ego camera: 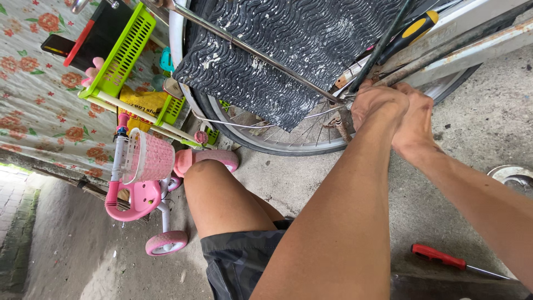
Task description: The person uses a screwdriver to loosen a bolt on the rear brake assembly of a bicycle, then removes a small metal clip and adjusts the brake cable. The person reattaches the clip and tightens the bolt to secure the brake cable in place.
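Both hands, left hand [376,104] and right hand [415,118], meet at the bicycle wheel [277,141] hub. The fingers seem curled on something there, but I cannot tell what. A red screwdriver [438,256] lies on the floor [311,178].

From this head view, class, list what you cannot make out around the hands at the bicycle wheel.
- Fingers of left hand and right hand: curled away, so their grip is hidden.
- Wheel hub: hidden behind the hands.
- Red-handled screwdriver: tip hidden by the right forearm.
- Bicycle wheel: top covered by black mat.
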